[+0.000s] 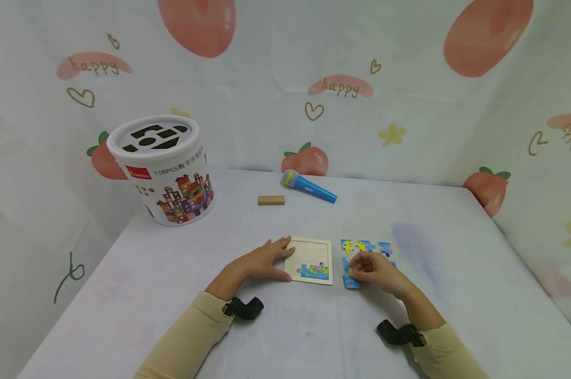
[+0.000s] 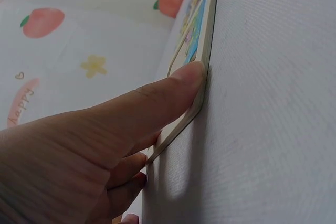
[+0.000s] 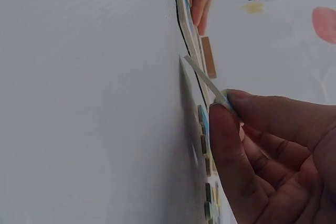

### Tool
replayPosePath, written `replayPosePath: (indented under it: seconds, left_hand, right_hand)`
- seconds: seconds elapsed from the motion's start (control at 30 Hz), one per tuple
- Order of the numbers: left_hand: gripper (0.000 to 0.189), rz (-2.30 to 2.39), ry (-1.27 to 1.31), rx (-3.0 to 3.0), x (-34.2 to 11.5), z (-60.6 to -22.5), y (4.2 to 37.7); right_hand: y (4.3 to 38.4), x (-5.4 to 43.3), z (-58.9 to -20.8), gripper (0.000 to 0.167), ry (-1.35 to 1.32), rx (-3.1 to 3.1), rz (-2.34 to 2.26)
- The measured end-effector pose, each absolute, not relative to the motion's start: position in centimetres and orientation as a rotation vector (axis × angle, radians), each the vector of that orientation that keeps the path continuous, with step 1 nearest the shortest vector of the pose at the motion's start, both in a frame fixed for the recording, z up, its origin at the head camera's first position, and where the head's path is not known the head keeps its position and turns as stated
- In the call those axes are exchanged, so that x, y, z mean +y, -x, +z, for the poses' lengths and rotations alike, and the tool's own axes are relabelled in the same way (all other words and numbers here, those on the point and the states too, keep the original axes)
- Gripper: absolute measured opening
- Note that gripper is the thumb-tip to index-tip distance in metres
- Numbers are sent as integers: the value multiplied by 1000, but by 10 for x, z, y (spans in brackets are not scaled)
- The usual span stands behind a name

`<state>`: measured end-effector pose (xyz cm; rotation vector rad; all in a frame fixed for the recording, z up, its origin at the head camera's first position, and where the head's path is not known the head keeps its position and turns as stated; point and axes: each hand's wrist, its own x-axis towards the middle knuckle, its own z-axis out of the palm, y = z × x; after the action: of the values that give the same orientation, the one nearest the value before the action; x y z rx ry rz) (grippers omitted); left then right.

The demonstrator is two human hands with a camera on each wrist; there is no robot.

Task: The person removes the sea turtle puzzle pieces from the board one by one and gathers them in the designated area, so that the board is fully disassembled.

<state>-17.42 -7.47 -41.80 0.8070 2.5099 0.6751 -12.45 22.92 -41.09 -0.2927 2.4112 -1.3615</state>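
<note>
A square wooden puzzle tray (image 1: 306, 249) lies on the table, with joined puzzle pieces (image 1: 315, 271) in its lower part showing green, blue and pink. At its left side is my left hand (image 1: 265, 259), fingers spread; in the left wrist view the thumb (image 2: 186, 77) rests on the tray's rim. My right hand (image 1: 376, 269) pinches a thin puzzle piece (image 3: 206, 80) between thumb and index finger, tilted above the table to the right of the tray. Loose blue and yellow pieces (image 1: 364, 246) lie around that hand, some partly hidden by it.
Behind the tray are a small wooden block (image 1: 271, 200) and a blue toy microphone (image 1: 312, 188). A large white bucket (image 1: 159, 171) with a slotted lid stands at the back left. A printed cloth (image 1: 261, 79) hangs behind the table. Both wrists carry black camera mounts.
</note>
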Motion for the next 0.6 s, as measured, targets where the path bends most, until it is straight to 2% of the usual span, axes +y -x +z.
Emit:
replayPosePath:
  seconds: [0.6]
  left_hand:
    - [77, 677, -817, 2515, -75, -419, 175]
  right_hand:
    - [124, 232, -418, 21, 266, 2417, -1387]
